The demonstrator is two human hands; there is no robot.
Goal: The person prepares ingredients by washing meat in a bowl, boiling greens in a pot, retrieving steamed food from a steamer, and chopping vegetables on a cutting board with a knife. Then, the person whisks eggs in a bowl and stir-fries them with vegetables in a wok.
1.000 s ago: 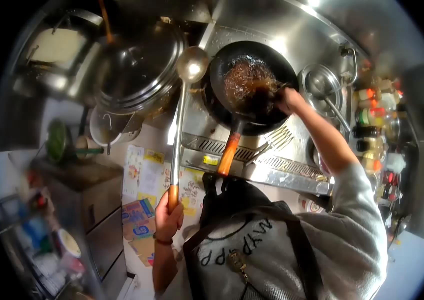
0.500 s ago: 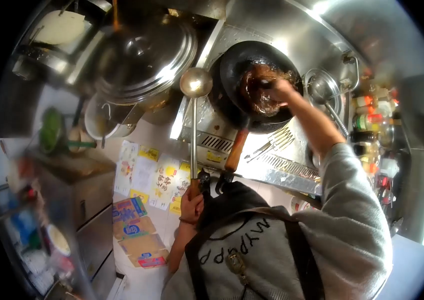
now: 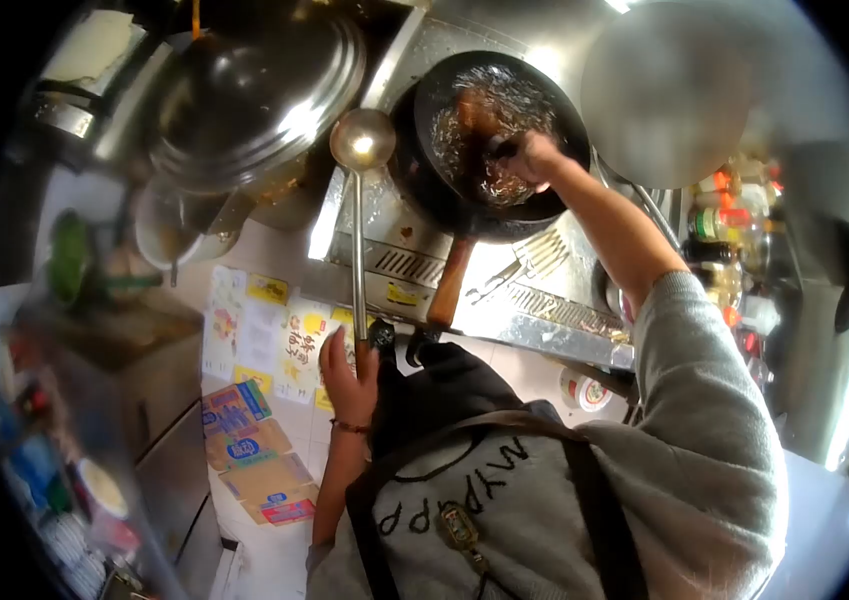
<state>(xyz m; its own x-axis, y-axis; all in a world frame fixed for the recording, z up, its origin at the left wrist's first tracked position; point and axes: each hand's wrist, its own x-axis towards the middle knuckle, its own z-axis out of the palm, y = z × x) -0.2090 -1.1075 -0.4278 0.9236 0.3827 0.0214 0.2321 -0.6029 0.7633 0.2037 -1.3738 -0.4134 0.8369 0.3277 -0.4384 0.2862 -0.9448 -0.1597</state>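
Observation:
My left hand point(image 3: 349, 380) is at the ladle's handle, which runs between its partly extended fingers and thumb in a loose hold. The metal ladle point(image 3: 362, 142) has its round bowl up beside the wok. My right hand point(image 3: 534, 160) is closed around a small dark object point(image 3: 502, 147) inside the black wok point(image 3: 569, 120); what it is cannot be made out. Shiny brownish liquid point(image 3: 456, 125) covers part of the wok's inside. The wok's wooden handle point(image 3: 451, 282) points toward my body.
A large lidded pot point(image 3: 244, 100) stands left of the wok. Metal skewers or forks point(image 3: 542, 255) lie on the stove edge point(image 3: 544, 330). Bottles point(image 3: 729, 225) line the right side. Flattened cardboard point(image 3: 259, 455) lies on the floor at left. A blurred grey disc point(image 3: 664, 95) covers the upper right.
My left hand's fingers have loosened and extended along the ladle handle. My right hand has moved within the wok. The blurred grey disc has appeared at the upper right.

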